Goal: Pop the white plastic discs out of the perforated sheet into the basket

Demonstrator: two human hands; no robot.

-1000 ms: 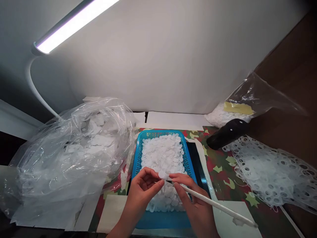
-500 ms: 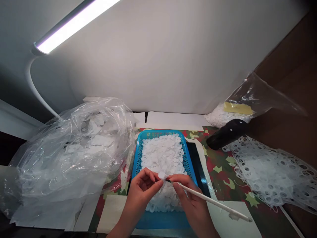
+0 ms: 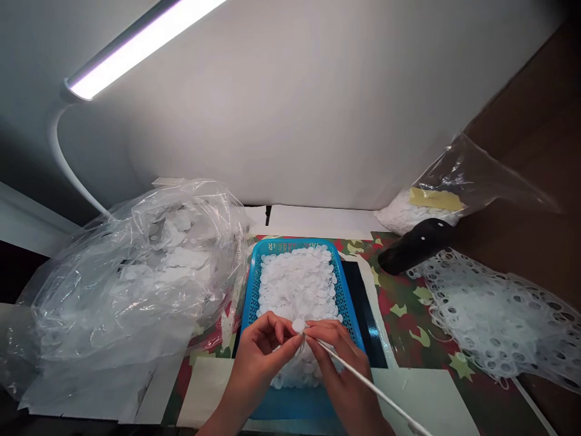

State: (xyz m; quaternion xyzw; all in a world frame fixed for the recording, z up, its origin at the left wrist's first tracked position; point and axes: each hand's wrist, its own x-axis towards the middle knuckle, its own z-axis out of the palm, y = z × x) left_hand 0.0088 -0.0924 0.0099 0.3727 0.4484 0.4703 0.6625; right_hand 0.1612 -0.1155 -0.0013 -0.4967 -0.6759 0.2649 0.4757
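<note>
A blue perforated basket (image 3: 347, 303) holds a heap of small white discs (image 3: 297, 281). Over its near half, my left hand (image 3: 265, 351) pinches a round white disc (image 3: 298, 325) between thumb and fingers. My right hand (image 3: 336, 357) meets it there, closed around a thin white stick (image 3: 372, 387) whose tip is at the disc's lower edge. The stick slants down to the right, past my right wrist. Fingertips of both hands nearly touch.
Clear plastic bags with white pieces (image 3: 181, 260) lie at the left under a lit lamp (image 3: 145, 45). At the right are a black object (image 3: 415, 245), perforated white sheets (image 3: 494, 315) and a bag with a yellow label (image 3: 436, 198).
My right hand has moved slightly left, closer to my left fingertips. The stick has turned to a steeper slant, its far end now lower and further left.
</note>
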